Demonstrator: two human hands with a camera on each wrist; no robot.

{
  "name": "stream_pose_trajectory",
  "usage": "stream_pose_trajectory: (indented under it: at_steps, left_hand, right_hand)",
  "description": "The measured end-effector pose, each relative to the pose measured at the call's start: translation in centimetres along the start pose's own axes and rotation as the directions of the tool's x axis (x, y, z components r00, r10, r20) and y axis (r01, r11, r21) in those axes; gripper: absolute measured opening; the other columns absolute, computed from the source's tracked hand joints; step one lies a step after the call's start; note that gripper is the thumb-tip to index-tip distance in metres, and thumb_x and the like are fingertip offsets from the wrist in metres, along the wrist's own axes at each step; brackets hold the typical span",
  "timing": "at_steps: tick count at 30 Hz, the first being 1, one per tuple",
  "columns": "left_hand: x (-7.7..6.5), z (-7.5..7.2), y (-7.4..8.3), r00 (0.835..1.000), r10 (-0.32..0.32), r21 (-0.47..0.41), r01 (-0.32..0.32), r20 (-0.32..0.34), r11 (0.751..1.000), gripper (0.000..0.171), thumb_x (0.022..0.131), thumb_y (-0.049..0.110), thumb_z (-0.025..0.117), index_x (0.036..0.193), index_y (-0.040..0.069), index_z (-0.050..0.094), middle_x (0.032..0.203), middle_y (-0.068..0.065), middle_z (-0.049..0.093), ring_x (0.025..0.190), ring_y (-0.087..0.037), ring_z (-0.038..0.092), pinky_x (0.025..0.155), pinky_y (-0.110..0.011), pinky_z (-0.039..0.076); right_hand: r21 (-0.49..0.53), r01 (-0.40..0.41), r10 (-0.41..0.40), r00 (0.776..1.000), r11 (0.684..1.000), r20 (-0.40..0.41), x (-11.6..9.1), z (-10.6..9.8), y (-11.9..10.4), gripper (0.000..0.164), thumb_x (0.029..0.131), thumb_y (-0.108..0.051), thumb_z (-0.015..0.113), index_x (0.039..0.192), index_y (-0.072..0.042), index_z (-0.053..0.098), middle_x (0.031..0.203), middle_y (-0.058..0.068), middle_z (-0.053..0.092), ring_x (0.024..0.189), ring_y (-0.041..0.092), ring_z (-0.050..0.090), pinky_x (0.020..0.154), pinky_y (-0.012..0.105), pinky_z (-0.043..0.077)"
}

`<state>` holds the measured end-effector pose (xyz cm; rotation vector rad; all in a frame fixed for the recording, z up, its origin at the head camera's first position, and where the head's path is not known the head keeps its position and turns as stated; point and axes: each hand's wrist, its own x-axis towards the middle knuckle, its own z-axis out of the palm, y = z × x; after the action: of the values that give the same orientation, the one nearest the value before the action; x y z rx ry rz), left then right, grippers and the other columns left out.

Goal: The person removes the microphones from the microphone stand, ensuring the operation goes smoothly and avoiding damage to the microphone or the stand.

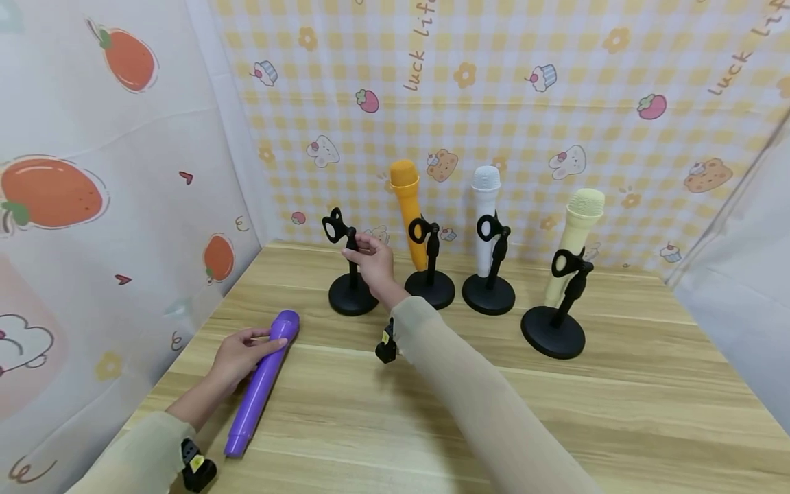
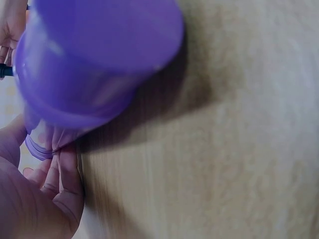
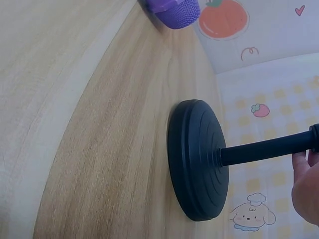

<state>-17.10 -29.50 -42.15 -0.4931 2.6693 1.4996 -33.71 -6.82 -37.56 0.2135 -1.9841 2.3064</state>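
Note:
My left hand [image 1: 237, 357] holds a purple microphone [image 1: 262, 387] just below its head, thumb over the top and fingers at the far side. The microphone lies slanted along the left of the table, head pointing away from me; its tail end fills the upper left of the left wrist view. My right hand [image 1: 375, 264] pinches the post of the leftmost black microphone stand [image 1: 352, 295] below its ring clip. That clip is bare, and the round base [image 3: 199, 162] stands flat on the wood in the right wrist view.
Three more black stands line up to the right, with an orange microphone [image 1: 404, 199], a white microphone [image 1: 485, 195] and a pale yellow microphone [image 1: 577, 226] upright behind their clips. Patterned cloth [image 1: 370, 137] walls in the wooden table [image 1: 345, 425] at the back and sides.

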Motion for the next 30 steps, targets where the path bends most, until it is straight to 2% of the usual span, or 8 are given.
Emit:
stream_pose_trajectory:
  at_steps: [8, 16, 30]
  left_hand:
    - [0.09, 0.25, -0.11, 1.000, -0.003, -0.004, 0.003, -0.011, 1.000, 0.078, 0.080, 0.049, 0.077, 0.134, -0.002, 0.052, 0.105, -0.013, 0.058, 0.071, -0.016, 0.052, 0.056, -0.029, 0.046]
    - [0.05, 0.23, -0.02, 1.000, -0.013, 0.007, 0.013, -0.022, 1.000, 0.079, 0.079, 0.051, 0.077, 0.133, -0.001, 0.053, 0.107, -0.014, 0.058, 0.074, -0.017, 0.052, 0.058, -0.029, 0.046]
    - [-0.21, -0.21, 0.26, 1.000, -0.022, 0.021, 0.022, 0.001, 1.000, 0.086, 0.079, 0.057, 0.074, 0.136, -0.003, 0.050, 0.109, -0.019, 0.054, 0.078, -0.021, 0.052, 0.061, -0.032, 0.046]
  right_hand:
    - [-0.031, 0.016, -0.016, 1.000, 0.999, 0.004, 0.17, -0.10, 0.48, 0.032, 0.081, -0.008, 0.080, 0.112, -0.008, 0.071, 0.101, 0.002, 0.065, 0.094, 0.016, 0.060, 0.084, 0.030, 0.052]
    - [-0.047, 0.029, -0.028, 1.000, 0.998, 0.008, 0.24, -0.07, 0.39, 0.032, 0.081, -0.010, 0.080, 0.112, -0.008, 0.071, 0.100, 0.002, 0.065, 0.093, 0.015, 0.060, 0.083, 0.030, 0.053]
    - [-0.040, 0.005, -0.004, 1.000, 0.999, 0.027, 0.20, -0.28, 0.28, 0.031, 0.081, -0.009, 0.080, 0.110, -0.010, 0.070, 0.100, -0.001, 0.067, 0.094, 0.014, 0.061, 0.085, 0.030, 0.052]
